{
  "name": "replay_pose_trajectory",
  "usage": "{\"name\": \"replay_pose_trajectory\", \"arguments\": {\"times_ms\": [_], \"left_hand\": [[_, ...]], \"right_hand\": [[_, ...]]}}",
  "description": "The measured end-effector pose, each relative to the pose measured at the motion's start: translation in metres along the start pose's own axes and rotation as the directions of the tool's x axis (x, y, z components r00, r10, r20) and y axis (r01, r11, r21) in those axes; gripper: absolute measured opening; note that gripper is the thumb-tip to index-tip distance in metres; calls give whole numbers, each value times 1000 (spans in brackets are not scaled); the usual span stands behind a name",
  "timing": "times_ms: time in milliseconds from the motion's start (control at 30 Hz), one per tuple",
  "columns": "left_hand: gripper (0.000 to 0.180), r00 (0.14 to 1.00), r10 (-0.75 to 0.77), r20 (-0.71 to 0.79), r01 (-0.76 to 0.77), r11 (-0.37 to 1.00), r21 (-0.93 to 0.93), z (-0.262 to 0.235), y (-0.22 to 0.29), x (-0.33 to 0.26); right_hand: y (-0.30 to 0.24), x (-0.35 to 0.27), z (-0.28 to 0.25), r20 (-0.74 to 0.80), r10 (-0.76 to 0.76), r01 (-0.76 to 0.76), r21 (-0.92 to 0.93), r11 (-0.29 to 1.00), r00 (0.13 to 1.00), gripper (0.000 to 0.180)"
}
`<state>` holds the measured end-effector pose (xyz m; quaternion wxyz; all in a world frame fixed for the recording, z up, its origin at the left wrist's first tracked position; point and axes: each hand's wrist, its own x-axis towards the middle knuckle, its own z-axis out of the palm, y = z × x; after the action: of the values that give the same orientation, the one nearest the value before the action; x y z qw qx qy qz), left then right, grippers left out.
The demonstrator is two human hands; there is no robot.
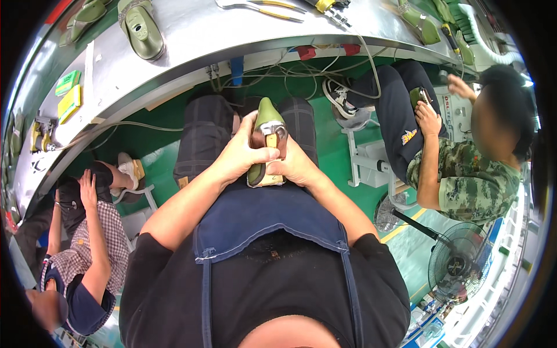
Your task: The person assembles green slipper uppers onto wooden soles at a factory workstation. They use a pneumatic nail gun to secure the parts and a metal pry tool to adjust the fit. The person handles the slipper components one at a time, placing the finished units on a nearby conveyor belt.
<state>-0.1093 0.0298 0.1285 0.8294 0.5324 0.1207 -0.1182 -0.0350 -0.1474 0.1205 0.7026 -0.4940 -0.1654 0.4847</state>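
Between my two hands, over my lap, is a green shoe last (pixel 267 111) with its pointed toe facing away from me. A glossy brown shoe upper (pixel 279 134) wraps across it, and a tan patch shows in its middle. My left hand (pixel 243 152) is closed round the left side, thumb pressed on top. From the right, my right hand (pixel 299 163) grips the near part, its thumb on the lower end. Both hands hide much of the last's sides and underside.
On the curved metal bench ahead lie another green last (pixel 141 32), pliers (pixel 272 10), a yellow-and-black tool (pixel 328 7) and a yellow box (pixel 69 104). Co-workers sit at left and right, the right one (pixel 478 168) holding a last. A fan (pixel 458 264) stands behind right.
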Motion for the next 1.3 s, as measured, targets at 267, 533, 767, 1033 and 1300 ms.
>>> {"name": "replay_pose_trajectory", "arguments": {"times_ms": [267,533,767,1033,1300], "left_hand": [[81,969,244,-35,-246,958,-146,-4,4,7],[48,798,602,27,-562,726,397,-9,-13,14],[41,839,541,59,-504,732,458,-9,-3,16],[42,841,535,87,-481,663,573,-22,-12,20],[98,920,380,102,-393,890,230,-3,-11,19]], "right_hand": [[0,-1,11,-62,82,-89,-131,987,995,107],[2,-6,19,-86,72,-85,-154,984,994,109],[5,-9,17,-124,69,-90,-170,981,990,113],[28,-2,13,-31,-179,172,-163,972,983,120],[19,-17,20,-162,-157,117,-230,966,974,122]]}}
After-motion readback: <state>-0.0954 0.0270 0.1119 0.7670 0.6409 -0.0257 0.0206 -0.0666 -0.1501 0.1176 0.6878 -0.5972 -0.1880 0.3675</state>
